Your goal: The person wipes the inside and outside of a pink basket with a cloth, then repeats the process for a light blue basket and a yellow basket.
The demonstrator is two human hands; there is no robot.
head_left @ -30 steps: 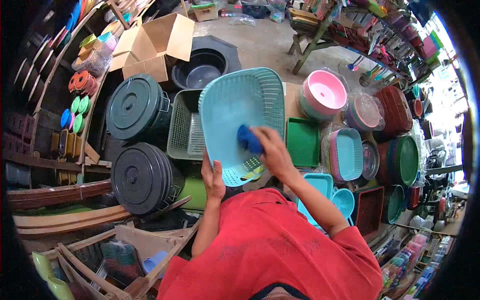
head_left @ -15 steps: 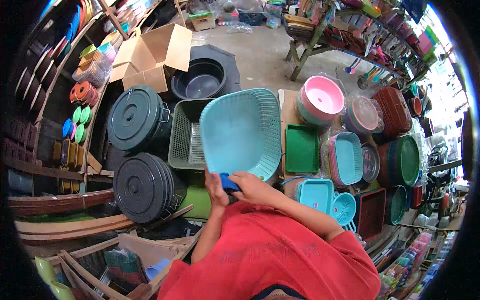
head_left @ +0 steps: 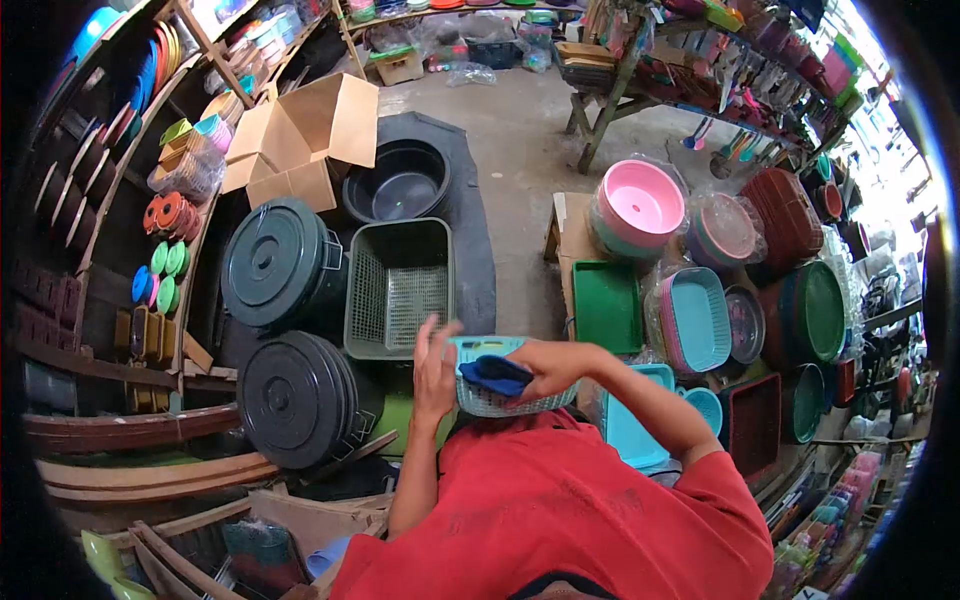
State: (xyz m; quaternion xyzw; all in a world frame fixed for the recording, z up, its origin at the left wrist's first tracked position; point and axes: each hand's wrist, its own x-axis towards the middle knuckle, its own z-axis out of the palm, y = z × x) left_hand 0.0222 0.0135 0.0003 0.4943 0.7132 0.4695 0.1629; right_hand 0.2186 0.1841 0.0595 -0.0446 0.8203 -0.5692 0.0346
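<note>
A light blue plastic basket (head_left: 520,404) with slotted sides is close against the red shirt, tilted so its side shows upward. My right hand (head_left: 543,368) grips a dark blue cloth (head_left: 497,375) and presses over the basket's near part. At the basket's left end is my left hand (head_left: 434,375), its fingers stretched upward and apart, slightly blurred. Just beyond both hands stands a dark green rectangular crate (head_left: 400,350) with mesh walls.
Two dark lidded bins (head_left: 275,265) stand at left, by a black round tub (head_left: 397,180) and an open cardboard box (head_left: 305,135). On the right are a green tray (head_left: 607,308), pink basins (head_left: 643,200), and a stack of blue baskets (head_left: 698,315). Shelves (head_left: 150,130) line the left side.
The basket has turned from showing its broad inside to lying edge-on, lower and nearer the body. My left hand has come off the blue cloth; the right keeps it. The crate is now uncovered.
</note>
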